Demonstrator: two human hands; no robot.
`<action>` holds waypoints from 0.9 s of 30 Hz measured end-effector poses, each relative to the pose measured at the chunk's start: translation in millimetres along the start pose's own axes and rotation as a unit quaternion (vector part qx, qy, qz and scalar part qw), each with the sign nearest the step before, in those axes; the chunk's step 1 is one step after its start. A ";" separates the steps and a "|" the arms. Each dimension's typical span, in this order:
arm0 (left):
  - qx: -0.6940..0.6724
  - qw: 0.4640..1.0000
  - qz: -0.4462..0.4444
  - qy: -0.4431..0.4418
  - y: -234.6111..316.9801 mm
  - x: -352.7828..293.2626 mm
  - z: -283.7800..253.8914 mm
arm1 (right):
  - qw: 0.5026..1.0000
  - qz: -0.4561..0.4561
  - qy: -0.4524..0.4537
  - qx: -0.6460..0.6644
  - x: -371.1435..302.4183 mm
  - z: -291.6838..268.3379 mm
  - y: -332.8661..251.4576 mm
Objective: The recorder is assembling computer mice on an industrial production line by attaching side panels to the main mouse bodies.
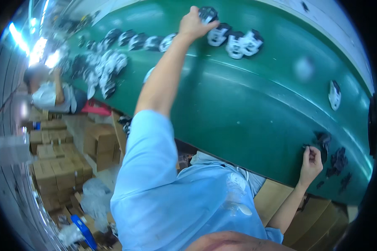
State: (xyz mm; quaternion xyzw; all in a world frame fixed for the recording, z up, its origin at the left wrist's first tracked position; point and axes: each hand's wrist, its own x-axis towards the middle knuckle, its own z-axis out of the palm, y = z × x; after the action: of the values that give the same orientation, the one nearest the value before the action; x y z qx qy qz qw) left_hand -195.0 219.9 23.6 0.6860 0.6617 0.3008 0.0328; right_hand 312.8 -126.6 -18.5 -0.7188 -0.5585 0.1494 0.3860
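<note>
At the far side of a green work table [222, 121], my left hand [195, 26] is stretched out with its fingers closed round a dark moulded piece with pale marks [208, 15]. Just right of it lie several black-and-white moulded shells [241, 45]; their exact kind is unclear. Low on the right, my right hand [311, 165] pinches a small thin dark piece [305, 146] between thumb and fingers. Next to that hand lies a heap of dark soft-looking pieces [324, 140], with more dark scraps [338, 162] beyond it.
One white shell [334, 95] lies alone at the far right. A row of shells [137, 41] and a large pile [107, 67] stretch leftward. Another person [50, 94] sits at the table's left end. Cardboard boxes [56, 171] and a clear plastic bag [97, 201] stand below left.
</note>
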 end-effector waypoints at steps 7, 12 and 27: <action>-0.001 0.843 0.365 -0.396 105.6 -128.3 -33.9 | 0.988 -0.090 -0.066 0.108 14.3 6.8 -46.0; -0.020 0.928 0.311 -0.205 126.7 -153.4 0.7 | 0.966 0.017 -0.055 0.251 -8.5 14.4 -65.8; 0.046 0.929 0.321 -0.178 185.9 -186.5 34.9 | 0.865 0.108 -0.070 0.485 -26.8 36.1 -65.9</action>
State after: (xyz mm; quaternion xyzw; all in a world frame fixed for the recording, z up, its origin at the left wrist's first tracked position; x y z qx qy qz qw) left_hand -3.4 36.6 8.5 0.9046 0.4029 0.1375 0.0199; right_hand 235.3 -132.1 -0.5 -0.4843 -0.3596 0.4926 0.6273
